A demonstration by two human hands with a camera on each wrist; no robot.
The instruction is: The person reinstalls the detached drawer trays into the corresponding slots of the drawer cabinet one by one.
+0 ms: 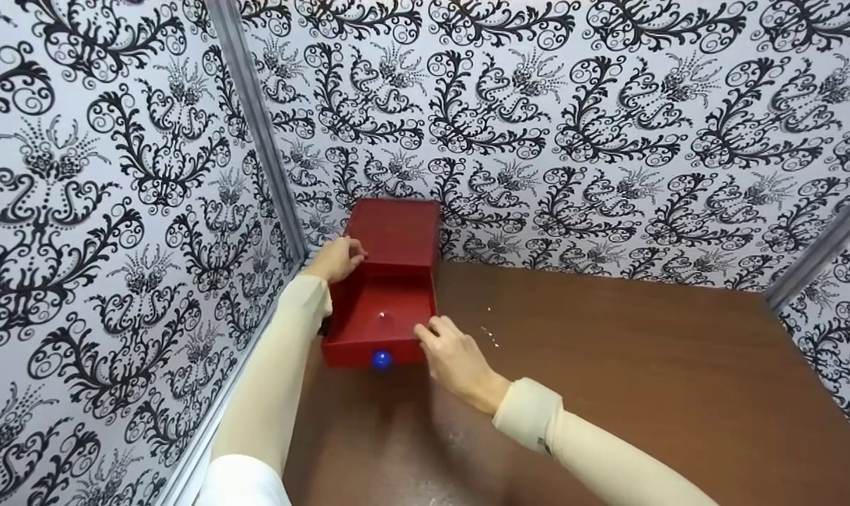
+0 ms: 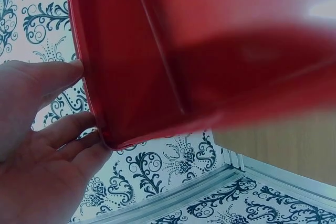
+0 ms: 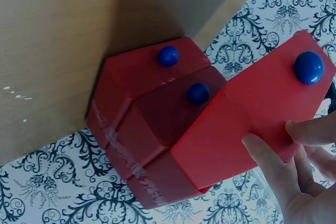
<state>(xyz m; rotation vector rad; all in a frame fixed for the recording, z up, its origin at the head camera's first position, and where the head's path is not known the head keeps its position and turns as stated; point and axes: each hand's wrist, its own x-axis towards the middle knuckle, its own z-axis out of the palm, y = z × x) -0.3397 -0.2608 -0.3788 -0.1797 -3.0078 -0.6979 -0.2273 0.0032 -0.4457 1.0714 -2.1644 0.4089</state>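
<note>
A small red chest of drawers (image 1: pixel 396 235) stands in the back left corner, its top drawer (image 1: pixel 396 306) pulled far out. Inside, the drawer's red floor shows bare. A blue knob (image 1: pixel 382 360) sits on its front. My left hand (image 1: pixel 335 260) holds the chest's top left front edge; in the left wrist view its thumb and fingertips meet the red edge near a corner. At the drawer's right front corner, my right hand (image 1: pixel 456 358) pinches the side wall, with thumb and index finger showing on the red side in the right wrist view.
Two lower drawers with blue knobs (image 3: pixel 199 93) are closed beneath the pulled-out one. Patterned walls (image 1: pixel 136 211) stand close on the left and behind, joined by a grey metal post (image 1: pixel 256 119). Small white marks (image 1: pixel 491 336) dot the brown tabletop (image 1: pixel 642 379).
</note>
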